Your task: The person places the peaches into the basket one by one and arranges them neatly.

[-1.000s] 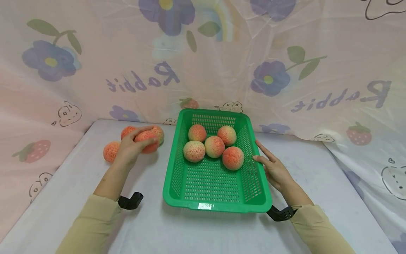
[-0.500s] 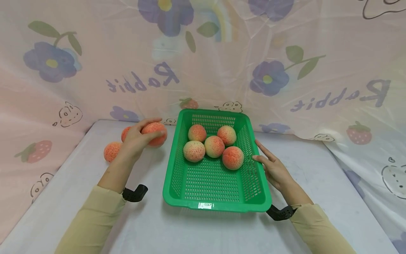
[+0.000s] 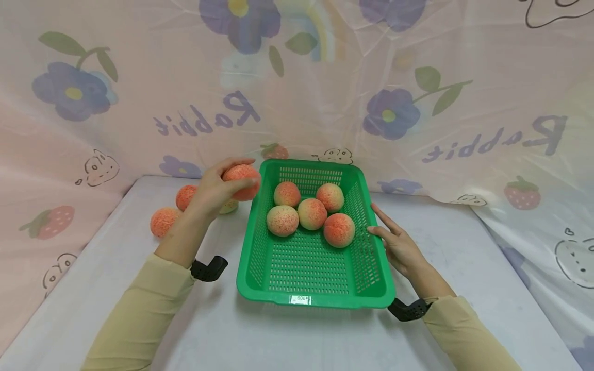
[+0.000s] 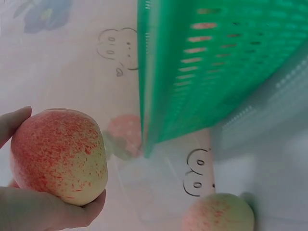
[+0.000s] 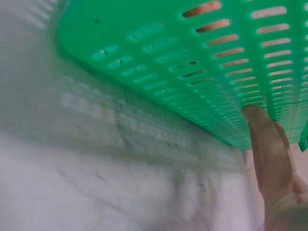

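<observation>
My left hand (image 3: pixel 218 188) grips a red-and-yellow peach (image 3: pixel 243 181), fingers and thumb around its sides. The peach is raised beside the far left rim of a green plastic basket (image 3: pixel 248 257); in the left wrist view the held peach (image 4: pixel 60 156) hangs beside the basket's slotted wall. Several peaches (image 3: pixel 312 214) lie inside the basket, toward its far half. On the right side my right hand (image 3: pixel 403 250) holds the basket's edge, thumb over the rim and fingers along the outer wall. The right wrist view shows its fingers (image 5: pixel 269 149) against that wall.
Left of the basket, an orange-red peach (image 3: pixel 186 197), another orange one (image 3: pixel 164 222) and a paler one (image 3: pixel 229 206) lie on the white table (image 3: pixel 209 330), partly behind the left arm. A patterned curtain (image 3: pixel 315 103) hangs behind the table's far edge.
My left hand has lifted the peach from the group on the left and carried it rightward and away from me, to the basket's left rim. The right hand and basket stay put.
</observation>
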A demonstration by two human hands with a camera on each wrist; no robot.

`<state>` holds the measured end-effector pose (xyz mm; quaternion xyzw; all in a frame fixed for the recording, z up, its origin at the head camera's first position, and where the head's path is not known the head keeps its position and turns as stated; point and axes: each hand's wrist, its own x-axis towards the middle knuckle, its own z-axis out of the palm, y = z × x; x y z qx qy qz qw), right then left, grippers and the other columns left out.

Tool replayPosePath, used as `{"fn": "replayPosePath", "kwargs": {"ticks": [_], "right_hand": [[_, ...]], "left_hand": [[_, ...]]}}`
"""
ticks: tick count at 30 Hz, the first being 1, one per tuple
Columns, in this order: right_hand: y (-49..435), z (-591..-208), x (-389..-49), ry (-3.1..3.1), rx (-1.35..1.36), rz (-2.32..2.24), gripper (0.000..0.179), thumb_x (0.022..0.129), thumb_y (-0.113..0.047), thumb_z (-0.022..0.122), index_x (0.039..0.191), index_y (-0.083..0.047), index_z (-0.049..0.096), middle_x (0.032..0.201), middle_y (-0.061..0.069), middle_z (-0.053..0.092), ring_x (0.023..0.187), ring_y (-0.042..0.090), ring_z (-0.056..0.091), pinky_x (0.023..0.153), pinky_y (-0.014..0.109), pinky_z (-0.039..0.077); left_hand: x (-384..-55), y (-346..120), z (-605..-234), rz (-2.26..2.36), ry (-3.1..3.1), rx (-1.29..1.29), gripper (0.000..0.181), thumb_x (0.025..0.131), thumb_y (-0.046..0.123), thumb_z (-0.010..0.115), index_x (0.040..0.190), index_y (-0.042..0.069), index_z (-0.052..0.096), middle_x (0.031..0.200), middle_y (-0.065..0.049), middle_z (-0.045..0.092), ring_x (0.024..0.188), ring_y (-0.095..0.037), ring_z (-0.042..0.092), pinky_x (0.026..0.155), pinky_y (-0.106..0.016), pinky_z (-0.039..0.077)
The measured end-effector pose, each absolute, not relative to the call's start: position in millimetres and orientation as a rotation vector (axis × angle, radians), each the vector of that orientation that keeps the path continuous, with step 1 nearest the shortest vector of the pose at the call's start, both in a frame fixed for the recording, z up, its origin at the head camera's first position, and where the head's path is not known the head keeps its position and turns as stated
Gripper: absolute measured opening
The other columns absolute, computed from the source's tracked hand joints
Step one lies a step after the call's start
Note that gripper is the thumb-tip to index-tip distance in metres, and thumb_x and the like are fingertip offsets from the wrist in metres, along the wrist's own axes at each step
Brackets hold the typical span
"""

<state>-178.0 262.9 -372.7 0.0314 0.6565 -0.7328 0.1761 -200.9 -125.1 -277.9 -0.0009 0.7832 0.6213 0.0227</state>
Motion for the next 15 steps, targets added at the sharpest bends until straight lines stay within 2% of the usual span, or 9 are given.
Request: {"fn": "replayPosePath", "kwargs": {"ticks": [7,9,15], "right_hand": [[262.7,-373.3,-178.6,1.857,0.088,-2.076,0.070,0.094,-0.020,0.063,0.150,-0.041,0.026,0.134,0.004,0.039,0.062,0.004,0.060,0.060,0.021,0.054],[263.1,-373.8,-178.9,1.868,0.093,-2.070,0.070,0.094,-0.020,0.063,0.150,-0.041,0.026,0.135,0.003,0.039,0.057,0.002,0.055,0.056,0.018,0.051],[263.7,-373.4,-178.5,1.847,0.106,-2.079,0.069,0.094,-0.020,0.063,0.149,-0.042,0.027,0.128,0.001,0.047,0.062,0.004,0.060,0.059,0.021,0.054]], "left_hand": [[-205.0,-110.6,-270.3,1.969,2.397,0.093,0.051,0.084,0.013,0.074,0.132,0.014,0.056,0.137,-0.008,0.050,0.119,-0.024,0.049,0.097,-0.041,0.046],[-206.4,-106.0,-270.3,2.001,2.361,0.115,0.051,0.084,0.010,0.073,0.133,0.012,0.056,0.137,-0.007,0.051,0.119,-0.023,0.050,0.097,-0.040,0.047],[-208.9,-95.3,-269.5,2.002,2.342,0.132,0.051,0.084,0.010,0.072,0.133,0.013,0.056,0.137,-0.008,0.050,0.118,-0.024,0.051,0.095,-0.040,0.048]]}}
